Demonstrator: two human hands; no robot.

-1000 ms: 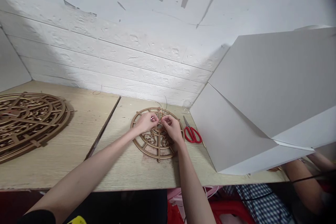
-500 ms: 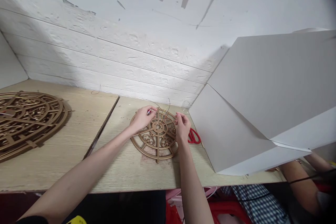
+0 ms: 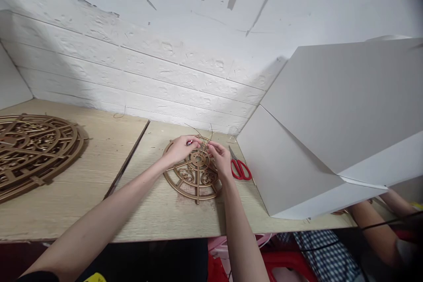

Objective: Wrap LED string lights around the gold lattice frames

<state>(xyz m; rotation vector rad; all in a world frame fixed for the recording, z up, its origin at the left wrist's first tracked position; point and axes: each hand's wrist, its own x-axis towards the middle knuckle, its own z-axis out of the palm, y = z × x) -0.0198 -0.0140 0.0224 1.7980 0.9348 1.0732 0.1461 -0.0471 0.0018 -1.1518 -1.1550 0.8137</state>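
A small round gold openwork disc (image 3: 194, 178) lies flat on the wooden table (image 3: 155, 211). Thin wire strands (image 3: 204, 135) rise from its far side. My left hand (image 3: 180, 150) rests on the disc's upper left rim, its fingers pinched on the wire. My right hand (image 3: 220, 158) sits over the disc's upper right part, fingers curled together near the same wire. The two hands nearly meet above the disc's hub.
Red-handled scissors (image 3: 240, 168) lie just right of the disc. A stack of large gold openwork discs (image 3: 31, 147) lies at the far left. A big white folded board (image 3: 330, 132) leans at the right. Another person's arm (image 3: 373, 229) shows at the lower right.
My hands parted along the disc's far rim half a second ago, the right one covering the scissors. Now they have come back together over the wire.
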